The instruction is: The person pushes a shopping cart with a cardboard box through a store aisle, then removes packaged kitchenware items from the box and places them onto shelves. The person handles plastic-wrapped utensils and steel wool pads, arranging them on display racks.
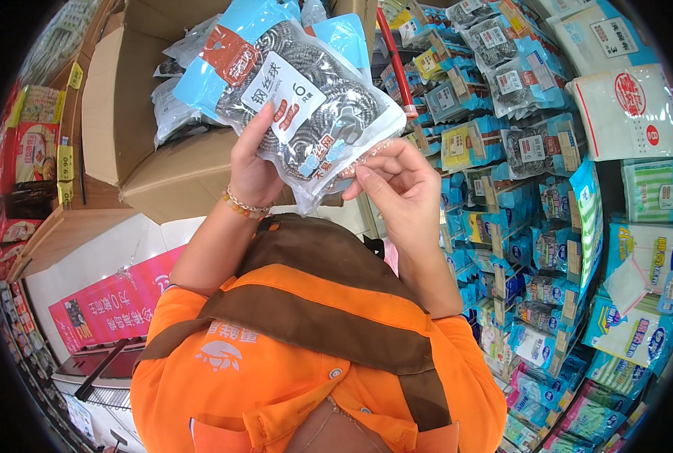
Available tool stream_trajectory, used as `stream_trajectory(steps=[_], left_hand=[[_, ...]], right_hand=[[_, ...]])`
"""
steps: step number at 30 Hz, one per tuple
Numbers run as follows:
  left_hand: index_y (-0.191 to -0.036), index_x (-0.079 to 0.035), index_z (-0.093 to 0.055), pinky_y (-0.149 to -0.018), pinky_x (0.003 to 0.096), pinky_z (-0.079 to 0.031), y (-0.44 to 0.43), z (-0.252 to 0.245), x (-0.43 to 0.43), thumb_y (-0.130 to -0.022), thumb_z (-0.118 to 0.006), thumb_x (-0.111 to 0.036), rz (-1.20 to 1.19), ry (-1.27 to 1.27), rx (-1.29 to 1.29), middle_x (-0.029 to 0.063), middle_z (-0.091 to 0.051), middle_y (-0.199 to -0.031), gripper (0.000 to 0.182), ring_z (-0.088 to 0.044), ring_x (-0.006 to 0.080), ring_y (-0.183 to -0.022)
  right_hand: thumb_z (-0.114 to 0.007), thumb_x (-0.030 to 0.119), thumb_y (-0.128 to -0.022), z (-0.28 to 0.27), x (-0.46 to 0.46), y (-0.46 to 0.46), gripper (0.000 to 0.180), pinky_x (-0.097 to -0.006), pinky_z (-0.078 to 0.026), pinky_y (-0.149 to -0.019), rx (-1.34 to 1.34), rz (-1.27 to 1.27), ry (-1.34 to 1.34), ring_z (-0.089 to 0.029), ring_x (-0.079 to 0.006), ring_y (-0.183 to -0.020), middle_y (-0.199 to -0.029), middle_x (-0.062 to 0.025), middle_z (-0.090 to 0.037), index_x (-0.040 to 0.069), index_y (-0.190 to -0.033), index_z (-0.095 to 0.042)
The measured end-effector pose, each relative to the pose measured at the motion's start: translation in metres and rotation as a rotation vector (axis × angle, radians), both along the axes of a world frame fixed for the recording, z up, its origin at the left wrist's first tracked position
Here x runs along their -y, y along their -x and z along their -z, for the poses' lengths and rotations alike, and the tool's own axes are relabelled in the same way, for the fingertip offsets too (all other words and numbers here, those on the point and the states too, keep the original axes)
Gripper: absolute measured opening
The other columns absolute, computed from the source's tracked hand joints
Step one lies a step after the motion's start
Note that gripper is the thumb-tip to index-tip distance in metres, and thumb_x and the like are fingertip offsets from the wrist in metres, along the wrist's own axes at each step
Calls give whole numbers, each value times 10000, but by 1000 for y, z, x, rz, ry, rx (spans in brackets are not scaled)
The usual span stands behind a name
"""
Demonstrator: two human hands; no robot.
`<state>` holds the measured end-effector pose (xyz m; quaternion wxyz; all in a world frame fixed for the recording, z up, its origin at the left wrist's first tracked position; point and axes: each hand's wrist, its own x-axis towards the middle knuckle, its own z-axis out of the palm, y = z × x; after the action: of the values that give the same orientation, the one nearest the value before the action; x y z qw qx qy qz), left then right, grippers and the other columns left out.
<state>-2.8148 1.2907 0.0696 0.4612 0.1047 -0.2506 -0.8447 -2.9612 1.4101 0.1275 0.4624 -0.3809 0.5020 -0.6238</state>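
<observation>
My left hand (257, 164) grips the left side of a clear plastic pack of steel wool scourers (314, 102), its thumb on the front label. The pack has a blue and brown header and is tilted. At its lower right edge, my right hand (399, 187) pinches the transparent film between thumb and fingers. Part of another blue-topped pack (345, 39) shows just behind. Beyond stands an open cardboard box (172, 175) with more plastic packs (175, 113) in it.
Hanging packs of scourers and cloths (532, 148) fill a rack on the right. A red pole (396, 62) stands beside the box. To the left are a wooden shelf (87, 221) with packaged goods and a pink printed board (115, 300) low down.
</observation>
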Motion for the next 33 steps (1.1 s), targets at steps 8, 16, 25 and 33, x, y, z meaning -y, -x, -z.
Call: stream_trajectory(steps=[8,16,25,33], left_hand=[[-1355,-4,-455,-992,404,-478,-1,7,0,-998,-451,-304,-31,24,-4,125,-595,-1284,467,-605,228,-1143],[-1366,-9,-437,-989,415,-488,-1,5,-1,-998,-452,-316,-8,11,18,138,-586,-1288,480,-605,242,-1146],[-1263,-15,-533,-936,402,-503,0,19,1,-997,-465,-348,-74,-168,160,122,-635,-1190,431,-629,232,-1060],[-1313,28,-471,-938,412,-519,9,7,-15,-921,-634,-217,216,189,362,136,-606,-1210,490,-621,235,-1075]], right_hand=[[-543,-63,-921,4,-1,0,157,-268,-553,-680,16,-56,-14,-682,-165,-724,-944,-167,-695,-31,-1062,-482],[-558,-56,-909,2,-3,-6,177,-295,-538,-671,73,-14,-53,-673,-194,-661,-908,-184,-704,-23,-1075,-510],[-527,-43,-933,11,-4,-2,211,-272,-545,-637,83,-22,-22,-671,-161,-671,-899,-167,-701,3,-1122,-444],[-586,57,-938,15,-42,81,135,-243,-517,-595,-304,299,-271,-622,-98,-652,-800,-69,-663,-8,-1054,-612]])
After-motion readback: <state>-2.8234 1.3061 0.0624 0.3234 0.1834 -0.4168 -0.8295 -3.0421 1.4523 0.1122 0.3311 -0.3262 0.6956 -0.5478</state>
